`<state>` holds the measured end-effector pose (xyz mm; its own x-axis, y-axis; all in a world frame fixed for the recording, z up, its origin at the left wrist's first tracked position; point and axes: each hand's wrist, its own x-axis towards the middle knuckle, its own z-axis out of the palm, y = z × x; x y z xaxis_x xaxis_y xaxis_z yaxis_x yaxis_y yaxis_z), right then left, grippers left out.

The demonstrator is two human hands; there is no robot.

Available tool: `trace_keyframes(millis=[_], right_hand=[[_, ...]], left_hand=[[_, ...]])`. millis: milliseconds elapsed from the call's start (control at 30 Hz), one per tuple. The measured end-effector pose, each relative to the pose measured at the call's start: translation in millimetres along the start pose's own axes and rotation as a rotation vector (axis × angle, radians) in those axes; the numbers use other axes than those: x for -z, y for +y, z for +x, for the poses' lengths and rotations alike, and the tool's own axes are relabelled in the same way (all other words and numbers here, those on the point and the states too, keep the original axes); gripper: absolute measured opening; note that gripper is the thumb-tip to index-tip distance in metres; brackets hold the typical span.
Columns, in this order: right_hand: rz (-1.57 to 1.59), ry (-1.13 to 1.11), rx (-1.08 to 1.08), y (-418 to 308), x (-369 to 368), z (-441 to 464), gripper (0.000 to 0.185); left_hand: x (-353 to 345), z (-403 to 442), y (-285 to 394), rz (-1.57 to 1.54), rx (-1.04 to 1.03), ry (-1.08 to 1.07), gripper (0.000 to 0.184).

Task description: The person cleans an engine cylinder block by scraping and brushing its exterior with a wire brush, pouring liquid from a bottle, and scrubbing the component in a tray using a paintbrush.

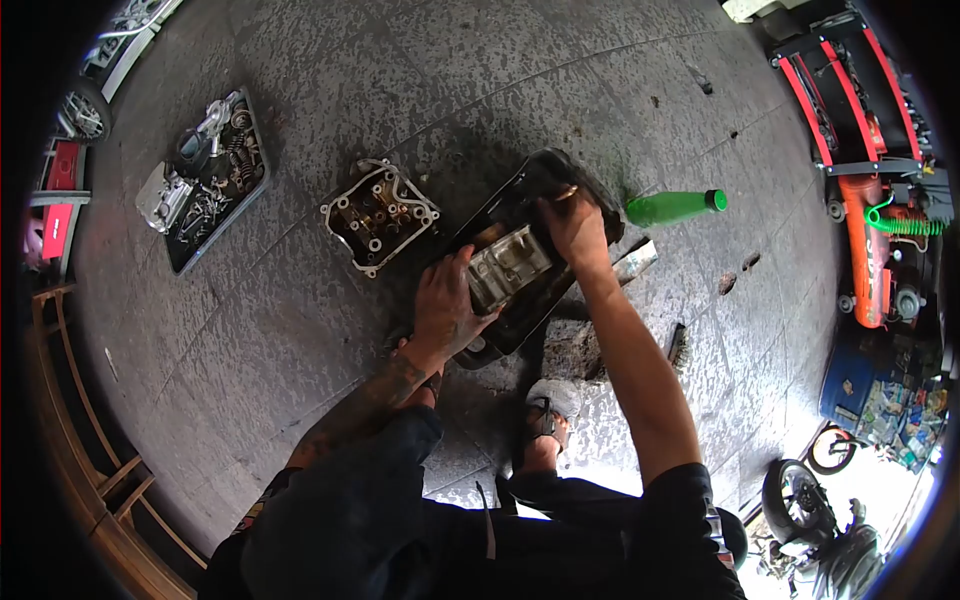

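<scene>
A grey, squarish metal engine part, perhaps a cylinder block, rests tilted in a long black tray on the floor. My left hand grips its left side, with fingers over the upper edge and the thumb along the lower one. Toward the tray's far end, my right hand is closed just right of the part. A small brownish tip shows by its fingers, but the rest of what it holds is hidden. An oily cylinder head or cover lies to the left of the tray.
A green bottle lies right of the tray. At upper left, a second tray carries several engine parts. Red tool shelving and an orange tank stand at right. A motorcycle is at lower right, a wooden frame at left.
</scene>
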<state>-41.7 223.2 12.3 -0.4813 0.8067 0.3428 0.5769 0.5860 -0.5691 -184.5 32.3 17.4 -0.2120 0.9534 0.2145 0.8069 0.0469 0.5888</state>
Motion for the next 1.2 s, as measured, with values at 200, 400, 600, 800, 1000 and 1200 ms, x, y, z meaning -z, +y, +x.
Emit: trace_keyframes(millis=[200, 400, 600, 800, 1000, 1200], right_hand=[[0.28, -0.144, -0.334, -63.7, 70.6, -7.7, 0.016], [0.374, -0.316, -0.182, -65.7, 50.9, -28.7, 0.017], [0.318, -0.265, -0.195, -79.9, 59.6, -15.7, 0.02], [0.074, -0.3, -0.131, -68.9, 58.5, -12.4, 0.017], [0.148, -0.285, -0.126, -65.7, 48.7, -27.5, 0.016], [0.353, -0.174, -0.179, -78.6, 48.5, -26.2, 0.02]], left_hand=[[2.0, -0.6, -2.1, -0.021, 0.002, -0.011, 0.093], [2.4, -1.2, 3.4, 0.035, 0.036, -0.036, 0.092], [0.6, -4.2, 0.8, 0.046, 0.044, -0.023, 0.092], [2.5, -4.4, 2.7, 0.042, 0.032, -0.026, 0.094], [-0.3, -3.0, -0.1, 0.023, 0.034, -0.028, 0.095], [-0.6, -4.8, 2.1, 0.044, 0.048, -0.041, 0.095]])
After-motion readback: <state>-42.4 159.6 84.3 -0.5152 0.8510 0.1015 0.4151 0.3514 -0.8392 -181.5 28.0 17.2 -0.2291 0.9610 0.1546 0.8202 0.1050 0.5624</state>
